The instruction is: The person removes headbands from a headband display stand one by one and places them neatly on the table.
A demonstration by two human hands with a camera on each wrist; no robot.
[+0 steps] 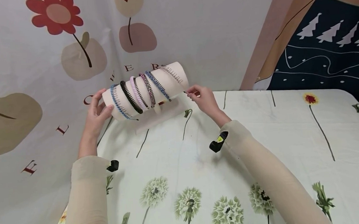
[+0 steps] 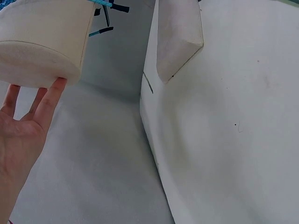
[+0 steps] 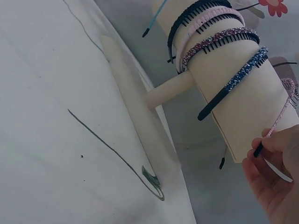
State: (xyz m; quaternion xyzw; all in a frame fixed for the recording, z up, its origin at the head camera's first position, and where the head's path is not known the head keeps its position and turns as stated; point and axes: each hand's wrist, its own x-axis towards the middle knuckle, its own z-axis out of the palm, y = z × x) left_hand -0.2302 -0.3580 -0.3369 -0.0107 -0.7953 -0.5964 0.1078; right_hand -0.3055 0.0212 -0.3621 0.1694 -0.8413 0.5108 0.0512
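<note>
A cream cylindrical headband stand (image 1: 174, 87) carries several toothed headbands along its length. At the left end, my left hand (image 1: 95, 120) holds the roll's rim between thumb and fingers; its fingertips (image 2: 58, 85) touch the end in the left wrist view. My right hand (image 1: 207, 101), by the roll's right end, pinches the dark tip of a pink glittery headband (image 3: 281, 113) between thumb and fingers. Beside that headband is a blue sparkly headband (image 3: 245, 70). Further left sit a multicoloured one (image 1: 148, 90), a lilac one (image 1: 137, 93), a black one (image 1: 130, 97) and a light blue one (image 1: 117, 102).
The stand's post (image 3: 170, 89) joins a flat cream base (image 1: 164, 117) on the flower-print tablecloth (image 1: 197, 161). Behind rises a pale printed wall hanging (image 1: 212, 39). A dark cloth with white trees (image 1: 325, 53) is at the right.
</note>
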